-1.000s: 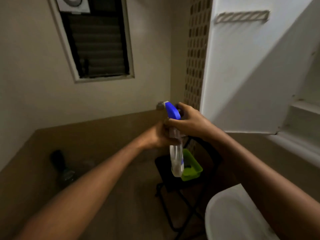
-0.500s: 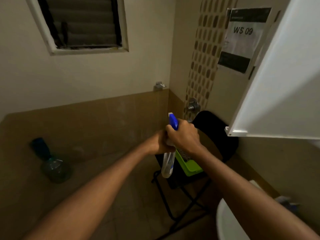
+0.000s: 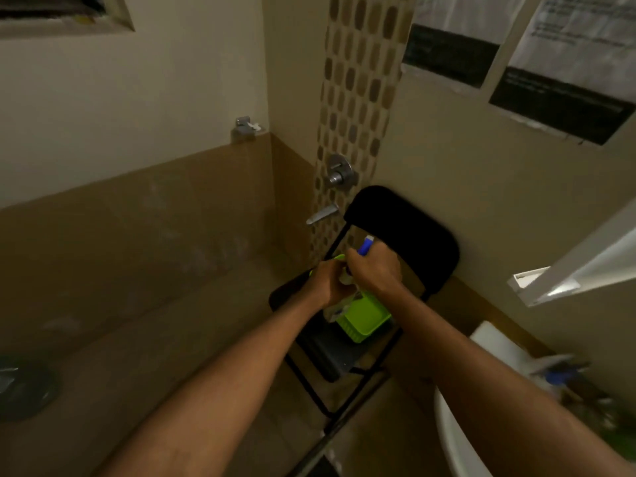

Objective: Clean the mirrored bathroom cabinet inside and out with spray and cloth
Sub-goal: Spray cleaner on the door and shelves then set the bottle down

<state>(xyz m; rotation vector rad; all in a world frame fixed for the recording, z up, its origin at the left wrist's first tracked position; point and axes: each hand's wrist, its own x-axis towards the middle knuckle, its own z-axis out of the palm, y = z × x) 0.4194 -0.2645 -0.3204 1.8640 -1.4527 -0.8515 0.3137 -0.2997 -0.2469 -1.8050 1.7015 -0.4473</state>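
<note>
**Spray bottle held in both hands above the green basket**

The spray bottle [image 3: 364, 245] is gripped by both hands, which are brought close together over a black folding chair [image 3: 406, 235]. The right hand [image 3: 375, 270] is closed around the bottle's upper part, with only the blue nozzle head left visible above the knuckles. The left hand [image 3: 327, 282] is wrapped around the bottle lower down, so that most of the bottle's body is hidden. A lime-green basket [image 3: 364, 316] is set on the chair seat, just below the hands. A metal tap [image 3: 339, 173] is mounted on the mosaic tile strip at the far side, left of the chair back. The open cabinet door [image 3: 578, 266] is seen at the right edge, and part of a white basin [image 3: 454, 438] is seen near right.
</note>
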